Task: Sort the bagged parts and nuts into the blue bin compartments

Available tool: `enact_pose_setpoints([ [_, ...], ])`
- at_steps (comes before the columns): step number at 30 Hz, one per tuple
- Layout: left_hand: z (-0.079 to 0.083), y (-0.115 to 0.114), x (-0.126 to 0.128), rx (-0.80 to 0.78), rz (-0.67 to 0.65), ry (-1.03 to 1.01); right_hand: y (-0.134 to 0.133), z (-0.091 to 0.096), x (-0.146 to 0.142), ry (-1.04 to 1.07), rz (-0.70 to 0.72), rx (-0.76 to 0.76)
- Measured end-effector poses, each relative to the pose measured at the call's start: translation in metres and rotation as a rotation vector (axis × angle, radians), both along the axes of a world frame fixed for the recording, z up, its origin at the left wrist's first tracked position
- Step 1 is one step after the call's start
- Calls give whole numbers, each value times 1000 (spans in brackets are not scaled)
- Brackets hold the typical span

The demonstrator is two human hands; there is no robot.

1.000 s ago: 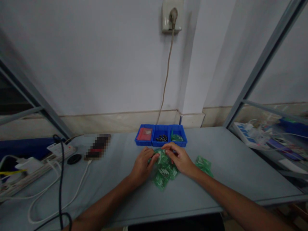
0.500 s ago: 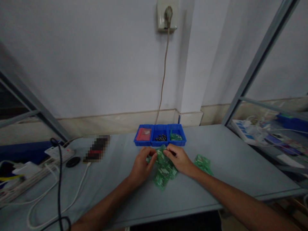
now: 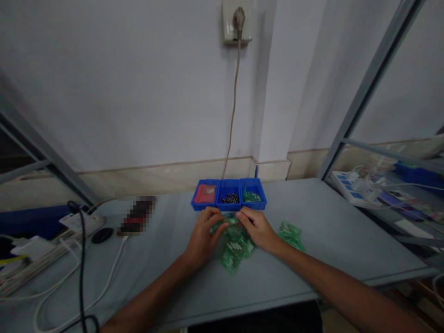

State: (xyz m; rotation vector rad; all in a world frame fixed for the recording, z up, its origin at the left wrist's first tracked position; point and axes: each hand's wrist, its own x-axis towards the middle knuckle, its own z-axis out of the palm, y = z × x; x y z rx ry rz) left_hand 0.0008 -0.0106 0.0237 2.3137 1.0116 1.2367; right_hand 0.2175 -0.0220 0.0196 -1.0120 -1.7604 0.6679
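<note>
My left hand and my right hand meet near the middle of the table, both with fingers pinched. Between them they grip a small green plastic bag by its two sides. Under and just below it lie more green bags with pale small pieces inside. Past my fingertips stand three joined blue bins: the left bin holds a red plastic bag, the middle one dark shiny small parts, the right one green bagged items.
Another heap of green bags lies right of my right wrist. On the left are a pixelated device with a white cable, a black round disc and a power strip. Metal frame posts rise at both sides.
The green bag between my hands has tilted flatter and stretches more sideways. My hands stay almost in place; the whole view has shifted slightly.
</note>
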Motion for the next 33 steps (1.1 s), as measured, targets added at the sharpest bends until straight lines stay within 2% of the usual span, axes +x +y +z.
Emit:
enact_pose_setpoints([
  [6, 8, -1, 2, -62, 20, -57, -4, 3, 1, 90, 42, -31],
  [10, 6, 0, 0, -64, 12, -49, -3, 1, 1, 8, 119, 49],
  [15, 4, -1, 0, -69, -23, -12, -3, 1, 1, -56, 121, 95],
  [19, 5, -2, -1, -89, -71, -3, -3, 5, 2, -42, 31, 105],
  [25, 5, -1, 0, -67, -31, 60, 6, -6, 3, 160, -128, -89],
  [28, 4, 1, 1, -31, -18, 107, 9, -7, 7, 259, -234, -62],
  [33, 1, 1, 2, -2, -18, 159, 10, 8, 17, 325, -371, 67],
])
